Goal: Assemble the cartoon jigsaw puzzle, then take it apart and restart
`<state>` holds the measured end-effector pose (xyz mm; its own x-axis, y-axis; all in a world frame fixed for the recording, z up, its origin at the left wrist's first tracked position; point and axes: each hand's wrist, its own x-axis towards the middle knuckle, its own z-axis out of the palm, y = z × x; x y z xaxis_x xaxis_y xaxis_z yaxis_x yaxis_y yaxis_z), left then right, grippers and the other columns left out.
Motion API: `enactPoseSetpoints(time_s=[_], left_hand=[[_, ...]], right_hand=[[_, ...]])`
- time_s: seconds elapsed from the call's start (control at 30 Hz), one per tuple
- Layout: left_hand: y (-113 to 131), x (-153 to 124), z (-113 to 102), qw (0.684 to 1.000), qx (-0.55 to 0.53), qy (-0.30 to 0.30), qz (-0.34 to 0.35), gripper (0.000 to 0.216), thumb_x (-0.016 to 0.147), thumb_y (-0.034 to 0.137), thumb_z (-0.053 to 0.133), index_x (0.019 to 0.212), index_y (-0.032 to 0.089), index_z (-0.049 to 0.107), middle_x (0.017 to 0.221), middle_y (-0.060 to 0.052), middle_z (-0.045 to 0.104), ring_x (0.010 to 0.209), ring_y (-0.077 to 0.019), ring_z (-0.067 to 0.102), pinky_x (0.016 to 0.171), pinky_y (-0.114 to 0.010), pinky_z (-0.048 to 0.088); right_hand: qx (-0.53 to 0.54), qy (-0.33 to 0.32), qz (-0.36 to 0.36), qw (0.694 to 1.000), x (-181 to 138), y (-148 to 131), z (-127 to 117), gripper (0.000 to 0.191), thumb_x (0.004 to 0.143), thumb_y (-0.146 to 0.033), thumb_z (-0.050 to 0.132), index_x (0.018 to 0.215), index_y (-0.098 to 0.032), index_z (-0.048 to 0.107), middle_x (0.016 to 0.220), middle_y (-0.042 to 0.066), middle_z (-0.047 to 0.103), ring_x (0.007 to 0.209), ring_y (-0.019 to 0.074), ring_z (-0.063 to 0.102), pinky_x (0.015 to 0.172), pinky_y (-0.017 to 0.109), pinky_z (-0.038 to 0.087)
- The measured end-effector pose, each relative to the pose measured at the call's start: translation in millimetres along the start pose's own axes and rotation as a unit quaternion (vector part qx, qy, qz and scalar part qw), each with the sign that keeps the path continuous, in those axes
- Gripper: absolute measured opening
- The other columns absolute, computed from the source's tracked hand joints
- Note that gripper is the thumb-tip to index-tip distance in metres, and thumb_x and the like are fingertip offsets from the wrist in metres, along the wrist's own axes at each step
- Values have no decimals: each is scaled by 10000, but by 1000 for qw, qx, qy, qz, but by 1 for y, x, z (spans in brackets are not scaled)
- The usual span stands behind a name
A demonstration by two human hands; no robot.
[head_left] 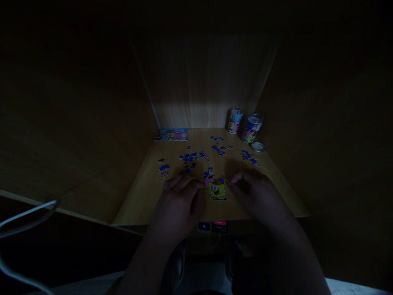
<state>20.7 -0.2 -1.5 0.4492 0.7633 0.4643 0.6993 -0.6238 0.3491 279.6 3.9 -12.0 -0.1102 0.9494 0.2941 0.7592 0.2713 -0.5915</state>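
Note:
A partly joined jigsaw of cartoon characters lies on the wooden desk just ahead of my hands. Its yellow sponge figure sits nearest me, with a pink starfish figure above it. My left hand rests with curled fingers against the jigsaw's left side; the dim light hides whether it holds anything. My right hand reaches in from the right, and a thin pale jigsaw piece appears pinched at its fingertips. Loose blue-backed pieces are scattered farther up the desk.
A picture box lid lies at the far left of the desk. Two printed cylindrical tins and a round metal lid stand at the far right. Wooden walls surround the desk; a white cable hangs at left.

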Motion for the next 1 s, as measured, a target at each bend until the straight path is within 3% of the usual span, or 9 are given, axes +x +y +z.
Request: enactPoseSetpoints(time_s=[0.17, 0.37, 0.6, 1.0], left_hand=[[-2, -2, -2, 999, -27, 38, 21, 183, 1023, 157, 700, 1178, 251, 674, 1137, -27, 762, 1053, -251, 687, 972, -461, 516], [-1, -9, -4, 994, -17, 88, 65, 434, 1002, 317, 809, 1383, 240, 615, 1208, -59, 767, 1117, -265, 676, 1013, -445, 497], [-3, -8, -2, 989, -38, 118, 76, 349, 996, 250, 808, 1317, 240, 671, 1115, -37, 792, 1040, -243, 701, 961, -422, 525], [-9, -9, -4, 984, -133, 105, 61, 399, 1027, 268, 762, 1415, 286, 670, 1191, -58, 797, 1089, -224, 737, 931, -373, 627]], right_hand=[[210, -33, 64, 975, -5, -14, 5, 104, 960, -340, 708, 941, -249, 755, 923, 24, 807, 830, 197, 742, 762, 324, 564], [398, -27, 70, 914, -4, -36, 23, 158, 909, -374, 825, 990, -258, 756, 988, 20, 806, 914, 177, 756, 854, 324, 609], [444, -50, 48, 893, -6, -53, 27, 121, 926, -348, 828, 947, -253, 756, 934, 0, 808, 872, 151, 761, 828, 292, 603], [433, -71, 52, 897, -7, -54, 31, 66, 950, -285, 775, 996, -252, 742, 965, -3, 818, 898, 143, 771, 825, 278, 597]])
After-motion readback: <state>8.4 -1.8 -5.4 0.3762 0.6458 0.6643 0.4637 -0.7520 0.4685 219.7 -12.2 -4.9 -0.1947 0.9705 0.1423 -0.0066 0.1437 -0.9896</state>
